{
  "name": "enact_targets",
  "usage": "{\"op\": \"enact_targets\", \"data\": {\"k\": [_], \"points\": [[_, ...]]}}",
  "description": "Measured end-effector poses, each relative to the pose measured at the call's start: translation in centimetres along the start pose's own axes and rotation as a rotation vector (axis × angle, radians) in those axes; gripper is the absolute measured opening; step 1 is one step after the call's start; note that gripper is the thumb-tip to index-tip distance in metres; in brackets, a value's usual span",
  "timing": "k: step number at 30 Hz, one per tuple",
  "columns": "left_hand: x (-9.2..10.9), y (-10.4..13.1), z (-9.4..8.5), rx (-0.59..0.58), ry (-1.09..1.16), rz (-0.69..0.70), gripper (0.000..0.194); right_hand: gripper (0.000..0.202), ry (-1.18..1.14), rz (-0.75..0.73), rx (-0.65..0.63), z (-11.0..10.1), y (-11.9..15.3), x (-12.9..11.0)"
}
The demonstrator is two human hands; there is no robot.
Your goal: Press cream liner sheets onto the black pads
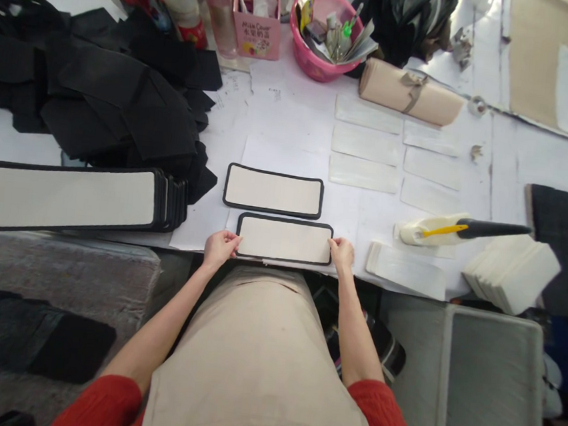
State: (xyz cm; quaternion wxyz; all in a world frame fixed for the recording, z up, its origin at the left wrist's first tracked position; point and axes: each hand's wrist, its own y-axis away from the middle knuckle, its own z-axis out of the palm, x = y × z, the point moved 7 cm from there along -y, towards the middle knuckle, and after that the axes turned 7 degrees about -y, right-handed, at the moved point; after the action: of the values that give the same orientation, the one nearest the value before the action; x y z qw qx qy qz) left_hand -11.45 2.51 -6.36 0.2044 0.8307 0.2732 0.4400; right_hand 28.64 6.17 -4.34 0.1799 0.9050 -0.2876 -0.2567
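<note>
At the table's front edge lies a white rectangular panel with a black border. My left hand pinches its left end, and my right hand pinches its right end. Just beyond it rests a second black-bordered white panel, touched by neither hand. To the left is a long stack of similar panels. White strips lie in rows to the right, with a pile of strips nearer the edge. A yellow brush rests across a cream-coloured container beside a black handle.
Black cut pieces are heaped at the left. A pink basin of small items, a pink box and a rolled beige bundle stand at the back. Right are stacked white blocks; below, a grey bin.
</note>
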Motion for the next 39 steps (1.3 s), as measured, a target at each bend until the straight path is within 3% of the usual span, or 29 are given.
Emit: {"op": "enact_targets", "data": {"k": [6,15,23,34,39], "points": [[0.1,0.1,-0.1,-0.011,-0.021,-0.002,0.028,0.027,0.003,0.010,0.017,-0.1,0.4,-0.1],[2.1,1.3,-0.5,0.064,-0.389,0.182,0.026,0.028,0.012,0.027,0.019,-0.1,0.9,-0.4],[2.5,1.7,-0.2,0.166,-0.667,0.290,0.024,0.028,0.018,0.024,0.016,-0.1,1.0,-0.5],[2.7,1.3,-0.5,0.128,-0.610,0.265,0.022,0.028,-0.006,0.013,0.032,-0.1,1.0,-0.4],[2.2,0.9,-0.4,0.053,-0.463,0.201,0.021,0.026,-0.019,0.017,0.038,-0.1,0.9,-0.3]]}}
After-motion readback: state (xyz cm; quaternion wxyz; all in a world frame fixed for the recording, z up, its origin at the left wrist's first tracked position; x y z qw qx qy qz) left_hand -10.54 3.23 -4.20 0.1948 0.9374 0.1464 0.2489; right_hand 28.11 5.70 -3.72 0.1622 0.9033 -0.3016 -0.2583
